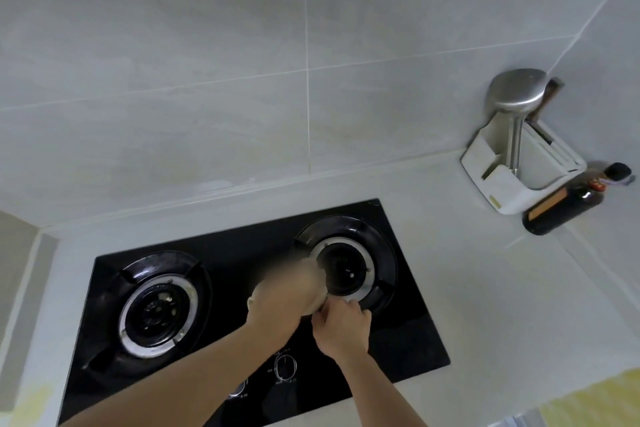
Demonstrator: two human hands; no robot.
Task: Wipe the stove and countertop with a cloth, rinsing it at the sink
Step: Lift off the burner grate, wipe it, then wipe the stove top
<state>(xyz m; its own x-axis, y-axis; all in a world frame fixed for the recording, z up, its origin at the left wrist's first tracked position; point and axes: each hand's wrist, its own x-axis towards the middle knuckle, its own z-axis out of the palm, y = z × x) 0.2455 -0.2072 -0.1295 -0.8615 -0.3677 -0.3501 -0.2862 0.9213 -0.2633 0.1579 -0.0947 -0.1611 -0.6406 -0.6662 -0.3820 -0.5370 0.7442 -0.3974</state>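
Both hands meet over the black glass stove (242, 243), at the near-left rim of the right burner (346, 265). Cloth (308, 282) is a pale, motion-blurred wad lying on the ring's left side, partly over the pan support there. Left hand (273, 314) sits just behind and left of it; it's smeared too, so fingers can't be told apart, and whether they're curled round the cloth or only pressing it can't be made out. Right hand (341, 326) is sharper: fingers curled, tips at the cloth's near-right corner, seemingly pinching its edge right against the metal ring. Forearms cross upward from the bottom edge, over the two control knobs (285, 367) at the stove's front. Left burner (159, 312) stands apart w/ bare glass between the two rings. Countertop (485, 270) is pale grey and runs wide to the right of the stove; narrower strip behind, up to the tiled wall (207, 80); thin strip on the left too. Back-right corner holds a white utensil holder (519, 180) w/ a steel ladle (516, 97) standing in it, bowl up, and a dark bottle (571, 201) just beside the holder on its near-right side, looks to be touching it. Both are well apart from the stove's right edge. Yellowish surface (606, 399) shows at the bottom right corner past the counter's front edge.
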